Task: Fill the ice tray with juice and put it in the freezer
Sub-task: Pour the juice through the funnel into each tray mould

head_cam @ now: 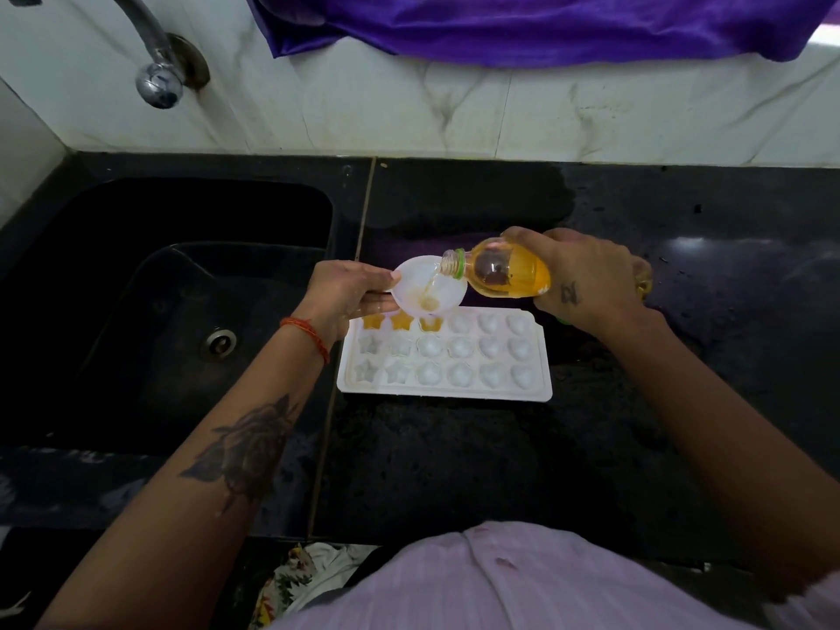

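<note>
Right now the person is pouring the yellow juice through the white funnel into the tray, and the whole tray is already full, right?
Not quite. The head view shows the bottle pouring through the funnel, but only three far-row cells of the tray hold juice; the others look empty.

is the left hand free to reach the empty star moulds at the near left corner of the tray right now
Probably not yet. The left hand holds the white funnel over the ice tray while the right hand pours from the juice bottle. Nothing blocks those moulds, but letting go would interrupt the pour.

Glossy plastic tray (445,393), prob. stone counter (454,470)
</note>
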